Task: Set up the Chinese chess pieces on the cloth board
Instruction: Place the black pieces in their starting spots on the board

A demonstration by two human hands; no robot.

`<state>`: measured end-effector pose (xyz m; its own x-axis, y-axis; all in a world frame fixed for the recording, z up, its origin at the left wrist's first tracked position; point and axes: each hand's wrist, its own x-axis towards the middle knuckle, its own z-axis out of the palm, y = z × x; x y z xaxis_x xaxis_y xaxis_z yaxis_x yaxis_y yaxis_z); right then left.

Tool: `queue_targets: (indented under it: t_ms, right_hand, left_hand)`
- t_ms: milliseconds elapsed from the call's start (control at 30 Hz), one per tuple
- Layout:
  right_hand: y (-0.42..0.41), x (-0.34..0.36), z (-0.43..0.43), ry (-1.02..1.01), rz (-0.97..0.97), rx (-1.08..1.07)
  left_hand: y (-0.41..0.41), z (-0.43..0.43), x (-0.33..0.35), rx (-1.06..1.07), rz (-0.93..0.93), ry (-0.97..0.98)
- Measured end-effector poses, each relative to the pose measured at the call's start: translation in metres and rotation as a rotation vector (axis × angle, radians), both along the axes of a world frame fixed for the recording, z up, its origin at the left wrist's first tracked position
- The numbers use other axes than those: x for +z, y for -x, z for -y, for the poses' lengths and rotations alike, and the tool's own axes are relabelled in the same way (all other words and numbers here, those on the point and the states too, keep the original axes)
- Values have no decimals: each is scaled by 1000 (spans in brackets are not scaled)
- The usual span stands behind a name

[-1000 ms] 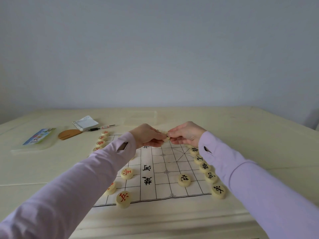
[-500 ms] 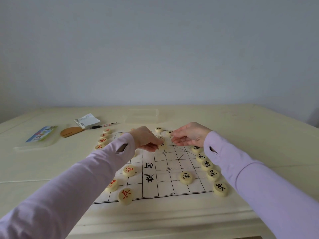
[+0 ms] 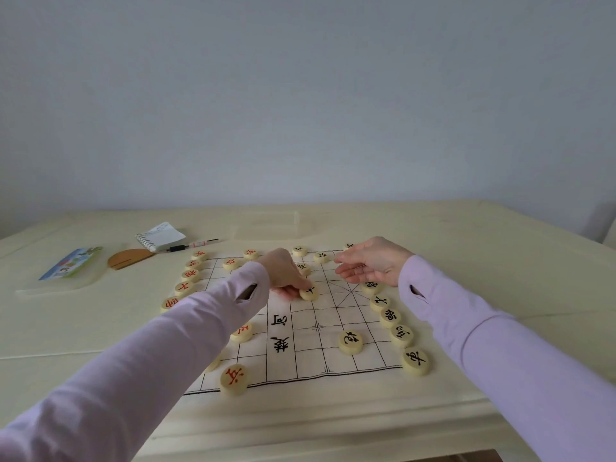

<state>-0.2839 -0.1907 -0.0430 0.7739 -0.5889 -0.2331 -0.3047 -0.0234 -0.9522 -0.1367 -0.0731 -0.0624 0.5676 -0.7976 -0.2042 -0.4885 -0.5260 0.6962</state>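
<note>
Cream discs with red characters, the red pieces (image 3: 183, 287), run in a column down the left edge of the cloth board (image 3: 300, 355), which lies flat on the table (image 3: 500, 261). More red ones sit nearer you, partly hidden by your left sleeve (image 3: 166, 345).

Your left hand (image 3: 283, 275) reaches over the middle of the board. Its curled fingertips pinch a black-marked disc (image 3: 309, 292) by the rim, low on the grid, on the black side of the river lettering. You cannot tell from here whether it is fully down on the cloth.

Your right hand (image 3: 370, 261) hovers above the far right part of the board. Its fingers are loosely spread and its palm is turned partly up, and nothing shows in it. Below it the black pieces (image 3: 390, 317) line the right edge, with one (image 3: 350, 341) alone on the grid.

These discs look rigid, smooth and light, and are probably hard to damage. Their glossy faces may give a poor hold, so take each one by its rim between thumb and fingertips, as your left hand does now.

The cloth looks thin and soft. A disc dragged across it would likely wrinkle it and nudge neighbouring pieces off their points. Lift each one, carry it and set it straight down on a crossing, then press lightly and let go.
</note>
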Motion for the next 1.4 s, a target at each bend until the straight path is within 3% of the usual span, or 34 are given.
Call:
queue_targets:
  t_ms: [133,233,367,500,767,933,1400]
  right_hand:
    - [7,2,3,47,15,-55]
    - [16,3,16,191,-16,-145]
    - [32,0,41,492,-217,-268]
    - [56,4,43,684,-515,-188]
    - [80,-3,49,627,-597,-23]
    - [85,1,49,558,-559,-58]
    - [63,-12,43,720,-571,-276]
  left_hand:
    - [3,1,2,7,150,37]
    - [8,5,6,14,140,149]
    - [16,12,7,18,111,225]
    - [23,20,7,3,95,246]
    - [29,26,6,-20,97,265]
    - [30,25,3,-26,88,264]
    - [32,18,7,-33,81,278]
